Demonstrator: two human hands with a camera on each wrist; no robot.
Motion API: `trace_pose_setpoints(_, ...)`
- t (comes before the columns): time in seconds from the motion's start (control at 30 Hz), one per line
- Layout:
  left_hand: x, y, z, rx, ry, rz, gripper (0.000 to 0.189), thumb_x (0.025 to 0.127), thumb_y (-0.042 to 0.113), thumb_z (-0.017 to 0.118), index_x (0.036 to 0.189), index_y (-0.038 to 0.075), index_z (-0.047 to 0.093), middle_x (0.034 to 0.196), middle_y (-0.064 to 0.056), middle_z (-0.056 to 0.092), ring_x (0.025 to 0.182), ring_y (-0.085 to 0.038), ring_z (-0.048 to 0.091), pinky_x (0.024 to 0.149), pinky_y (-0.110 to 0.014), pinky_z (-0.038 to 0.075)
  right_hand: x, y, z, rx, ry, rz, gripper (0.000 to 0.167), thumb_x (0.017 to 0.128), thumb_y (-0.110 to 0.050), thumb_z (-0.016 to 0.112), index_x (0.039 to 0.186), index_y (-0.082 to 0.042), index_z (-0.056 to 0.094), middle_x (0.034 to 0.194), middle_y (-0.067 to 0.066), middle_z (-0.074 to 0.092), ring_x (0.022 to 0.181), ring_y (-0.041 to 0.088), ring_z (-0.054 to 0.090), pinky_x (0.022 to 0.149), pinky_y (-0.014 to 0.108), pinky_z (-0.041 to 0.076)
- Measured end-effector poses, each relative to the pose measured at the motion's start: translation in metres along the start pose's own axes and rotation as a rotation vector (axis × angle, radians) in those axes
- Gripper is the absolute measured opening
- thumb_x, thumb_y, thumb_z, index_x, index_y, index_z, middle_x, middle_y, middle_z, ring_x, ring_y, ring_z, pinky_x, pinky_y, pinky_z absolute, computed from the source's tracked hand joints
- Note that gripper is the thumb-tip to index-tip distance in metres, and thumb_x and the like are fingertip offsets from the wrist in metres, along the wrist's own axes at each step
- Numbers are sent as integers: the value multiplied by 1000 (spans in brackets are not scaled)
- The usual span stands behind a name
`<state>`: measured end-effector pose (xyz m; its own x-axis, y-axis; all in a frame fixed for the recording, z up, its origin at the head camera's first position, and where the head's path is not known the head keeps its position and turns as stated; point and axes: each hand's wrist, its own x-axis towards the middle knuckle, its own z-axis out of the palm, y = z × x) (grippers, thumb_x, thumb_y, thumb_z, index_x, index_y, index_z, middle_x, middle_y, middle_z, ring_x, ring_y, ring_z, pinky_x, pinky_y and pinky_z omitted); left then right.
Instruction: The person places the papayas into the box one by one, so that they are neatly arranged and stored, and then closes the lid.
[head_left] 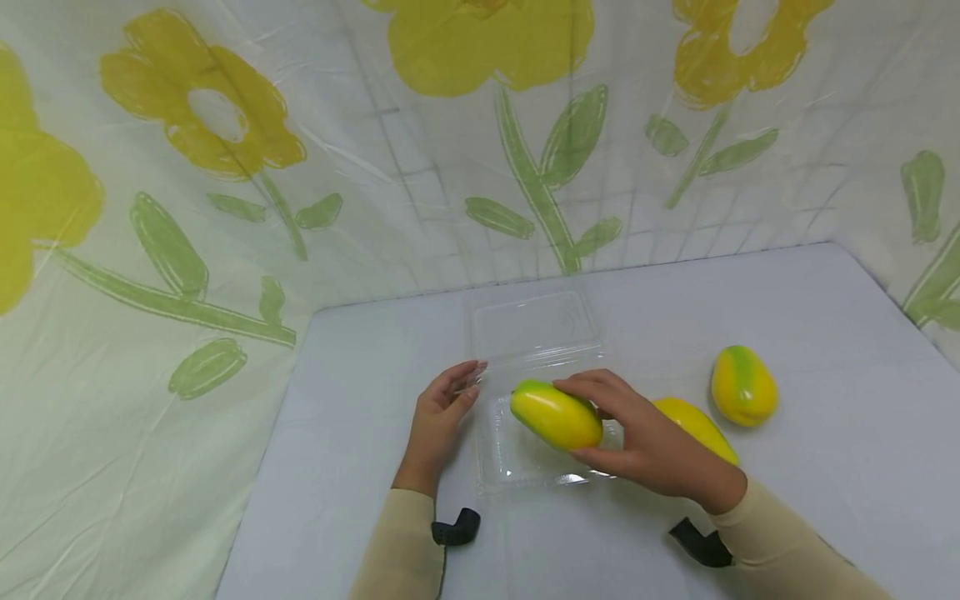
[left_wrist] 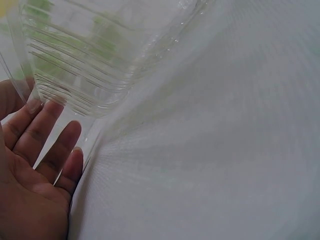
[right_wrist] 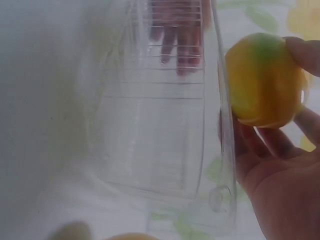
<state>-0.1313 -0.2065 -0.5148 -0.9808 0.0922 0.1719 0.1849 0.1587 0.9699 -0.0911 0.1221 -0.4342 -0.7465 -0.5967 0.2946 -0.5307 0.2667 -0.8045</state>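
Observation:
A clear plastic clamshell box [head_left: 517,479] lies on the table, its lid [head_left: 536,325] folded back toward the wall. My left hand [head_left: 442,412] is at the box's left side; in the left wrist view its thumb and forefinger pinch the rim [left_wrist: 30,97], the other fingers loosely extended. Above the box's tray, my right hand [head_left: 645,433] grips a yellow mango [head_left: 555,414] with green patches, thumb on one side and fingers on the other. In the right wrist view the held mango [right_wrist: 265,80] is apart from the table, beside the box wall [right_wrist: 145,145].
Two more yellow-green mangoes are on the table to the right: one [head_left: 693,425] partly hidden behind my right hand, another [head_left: 744,386] farther right. A pale cloth covers the table [head_left: 360,358]. Behind it hangs a sheet [head_left: 420,208] printed with yellow flowers.

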Motion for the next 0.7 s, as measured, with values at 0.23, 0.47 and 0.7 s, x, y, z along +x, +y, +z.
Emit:
trace_pose_setpoints(0.23,0,0,0,-10,-7,6,39,109,21,70,148,17,67,145,1,69,135,-21,62,112,-33,48,11,2,8,-5,-24,18,73,97,-13,86,161,-17,51,155,-4,50,130,16,56,108,31,50)
trace_pose_setpoints(0.47,0,0,0,-4,-13,8,39,109,23,70,148,19,67,145,2,69,136,-21,62,112,-32,48,22,5,15,-43,-41,25,73,96,-10,85,160,-15,52,157,-3,49,135,16,53,113,38,47)
trace_pose_setpoints(0.7,0,0,-1,-9,-9,-2,39,109,22,70,148,19,67,145,2,69,135,-22,62,110,-33,50,35,4,25,-123,-83,49,71,95,-8,85,159,-12,53,156,2,50,134,21,54,113,49,48)
